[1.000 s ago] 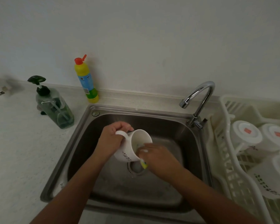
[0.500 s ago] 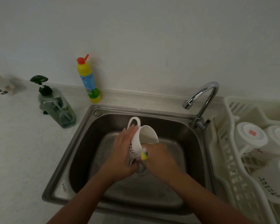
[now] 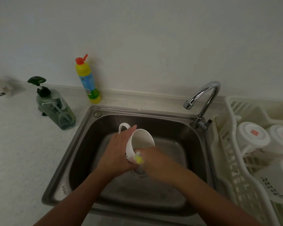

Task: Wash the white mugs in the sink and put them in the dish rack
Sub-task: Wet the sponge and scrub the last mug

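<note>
Your left hand (image 3: 119, 150) grips the white ceramic mug (image 3: 138, 143), tilted over the steel sink (image 3: 82, 144); your right hand (image 3: 155, 160) is closed on a yellow sponge (image 3: 138, 159) at its rim.

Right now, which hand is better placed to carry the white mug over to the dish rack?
Probably the left hand: it already wraps the white ceramic mug over the steel sink. The right hand holds a yellow sponge, though it is nearer the white plastic dish rack.

Pump soap dispenser (image 3: 55, 110) on counter; yellow bottle (image 3: 88, 80) against wall.
</note>
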Demonstrator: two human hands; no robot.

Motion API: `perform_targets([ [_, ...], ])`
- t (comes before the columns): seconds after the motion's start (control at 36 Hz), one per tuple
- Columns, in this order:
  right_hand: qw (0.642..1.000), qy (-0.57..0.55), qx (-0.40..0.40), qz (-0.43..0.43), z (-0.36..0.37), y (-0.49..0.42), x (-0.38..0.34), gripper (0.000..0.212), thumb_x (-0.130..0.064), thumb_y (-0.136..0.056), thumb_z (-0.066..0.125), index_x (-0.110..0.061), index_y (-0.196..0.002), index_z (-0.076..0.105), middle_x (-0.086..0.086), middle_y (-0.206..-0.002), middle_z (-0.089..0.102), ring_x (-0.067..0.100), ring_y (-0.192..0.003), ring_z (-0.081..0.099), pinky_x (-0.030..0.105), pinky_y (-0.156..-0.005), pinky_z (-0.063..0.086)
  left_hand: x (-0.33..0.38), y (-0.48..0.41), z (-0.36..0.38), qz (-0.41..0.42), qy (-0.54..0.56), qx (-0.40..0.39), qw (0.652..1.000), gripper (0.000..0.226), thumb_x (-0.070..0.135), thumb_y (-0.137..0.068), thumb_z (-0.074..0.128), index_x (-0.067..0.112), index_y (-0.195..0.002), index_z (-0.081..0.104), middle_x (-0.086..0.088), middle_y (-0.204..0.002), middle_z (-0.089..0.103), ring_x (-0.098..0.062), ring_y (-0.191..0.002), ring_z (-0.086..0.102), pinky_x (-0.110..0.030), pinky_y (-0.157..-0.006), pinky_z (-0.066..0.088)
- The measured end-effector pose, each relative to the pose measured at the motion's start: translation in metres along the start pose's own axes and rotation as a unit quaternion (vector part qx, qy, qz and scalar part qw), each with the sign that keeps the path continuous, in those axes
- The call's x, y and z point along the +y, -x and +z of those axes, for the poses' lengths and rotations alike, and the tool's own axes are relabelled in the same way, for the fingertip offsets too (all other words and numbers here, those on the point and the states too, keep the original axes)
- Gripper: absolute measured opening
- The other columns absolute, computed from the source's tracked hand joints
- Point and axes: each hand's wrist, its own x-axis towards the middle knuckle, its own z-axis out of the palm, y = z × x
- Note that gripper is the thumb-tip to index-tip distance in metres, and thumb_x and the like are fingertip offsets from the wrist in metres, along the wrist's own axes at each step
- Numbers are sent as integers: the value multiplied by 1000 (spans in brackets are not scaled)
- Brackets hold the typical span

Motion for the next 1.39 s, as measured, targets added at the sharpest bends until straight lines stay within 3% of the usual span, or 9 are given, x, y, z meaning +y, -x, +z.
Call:
perform_targets([
  [0.17,953,-277,83,96,11,-2,-10,22,-40,-100,47,-25,-94,63,-5,-92,67,8,-86,63,31,-82,55,6,3,10,26,-97,-1,995,116,46,-58,90,40,-151,20,7,-138,46,-19,-119,45,-39,-91,49],
  [0.31,856,-460,134,196,12,-5,-16,27,-41,-100,49,-21,-114,60,1,-109,63,16,-100,61,19,-69,51,9,5,13,38,-106,-13,994,129,47,-55,91,47,-153,7,7,-142,41,-21,-122,43,-38,-93,45],
  [0.47,994,-92,45,32,12,9,-6,34,-27,-99,52,-18,-132,54,2,-121,63,17,-111,60,30,-97,48,6,-2,-6,26,-39,-67,997,128,58,-57,88,55,-150,-1,26,-143,34,-9,-125,41,-31,-99,40],
  [0.56,990,135,-22,-34,4,16,3,33,-25,-97,53,-17,-130,52,7,-131,57,25,-119,55,34,-101,45,2,-2,-16,47,-26,-96,994,127,61,-55,85,57,-149,-1,40,-140,23,8,-127,33,-26,-103,35],
  [0.64,979,187,-10,-74,2,19,11,38,-21,-96,54,-15,-133,51,7,-140,51,25,-126,50,33,-107,41,3,-5,-21,64,-39,-91,993,122,64,-57,79,55,-149,1,43,-139,20,13,-126,30,-18,-100,31],
  [0.78,997,-69,-20,16,-1,8,11,31,-24,-96,58,-19,-126,57,1,-122,63,15,-108,61,32,-96,51,12,-6,-13,52,-66,-90,992,116,71,-58,71,56,-148,-2,11,-146,40,-9,-125,38,-33,-98,43],
  [0.97,927,-371,17,52,-9,11,1,16,-19,-95,60,-34,-100,58,-12,-100,64,-5,-90,63,15,-82,53,11,-4,-6,50,-67,-51,995,112,67,-62,72,54,-150,3,6,-145,43,-18,-125,44,-44,-97,49],
  [1.19,998,27,45,-21,-11,14,3,29,-30,-95,60,-21,-122,60,1,-116,66,17,-103,62,22,-89,47,18,-10,-12,34,25,-65,997,116,64,-54,82,48,-150,18,32,-141,34,6,-125,42,-13,-99,36],
  [1.39,975,204,-21,-87,-25,22,12,36,-18,-89,64,-17,-124,60,5,-128,61,23,-117,57,31,-98,44,12,-20,-24,27,104,-160,981,125,36,-54,97,36,-152,20,21,-141,44,-5,-128,51,-29,-102,50],
])
